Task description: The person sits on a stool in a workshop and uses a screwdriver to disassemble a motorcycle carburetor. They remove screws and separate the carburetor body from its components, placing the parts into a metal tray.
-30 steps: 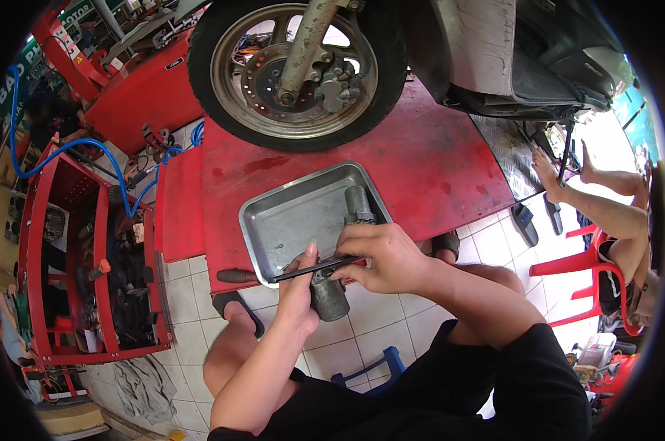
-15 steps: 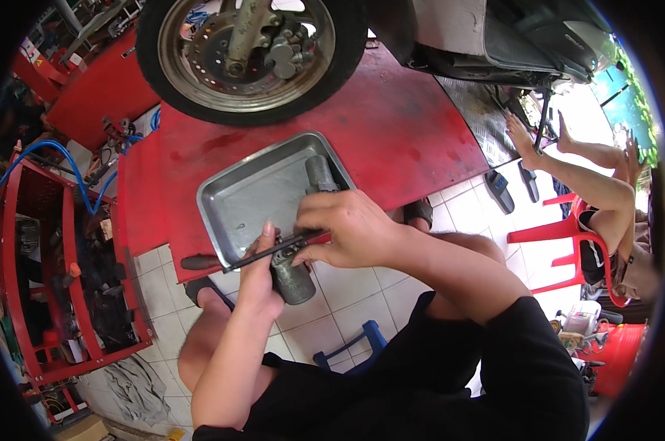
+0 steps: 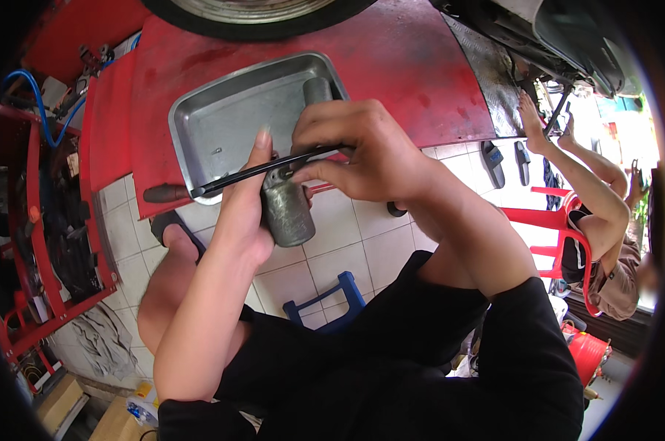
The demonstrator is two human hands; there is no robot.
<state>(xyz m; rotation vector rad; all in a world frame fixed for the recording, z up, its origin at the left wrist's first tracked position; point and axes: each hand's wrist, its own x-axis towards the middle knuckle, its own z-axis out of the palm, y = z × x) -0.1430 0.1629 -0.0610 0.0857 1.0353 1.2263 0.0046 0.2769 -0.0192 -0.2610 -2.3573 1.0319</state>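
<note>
My left hand [image 3: 242, 214] is wrapped round a grey metal cylinder [image 3: 290, 214], thumb pointing up, with the cylinder's rounded lower end hanging free. Over its top, my right hand [image 3: 358, 151] pinches a slim black rod [image 3: 237, 177], which slants down to the left across my left thumb. The right fingertips are close to the fitting at the cylinder's top; they partly hide it. Beyond my hands lies a metal tray [image 3: 229, 114] on the red bench [image 3: 406, 81]. A second grey cylinder [image 3: 317, 90] lies in its right side, partly covered by my right hand. A tiny metal piece [image 3: 216, 150] lies in the tray too.
A dark handle [image 3: 165, 193] sticks out at the bench's near left corner. Above is a motorcycle wheel [image 3: 259, 29]. At left stands a red tool rack [image 3: 53, 242]; below, a blue stool [image 3: 325, 301]. Another person's bare legs [image 3: 590, 165] are at right, beside a red chair [image 3: 538, 217].
The view has tipped down, so the bench, tray and wheel sit higher in it. Both hands keep their holds on the cylinder and rod, with little visible change in grip.
</note>
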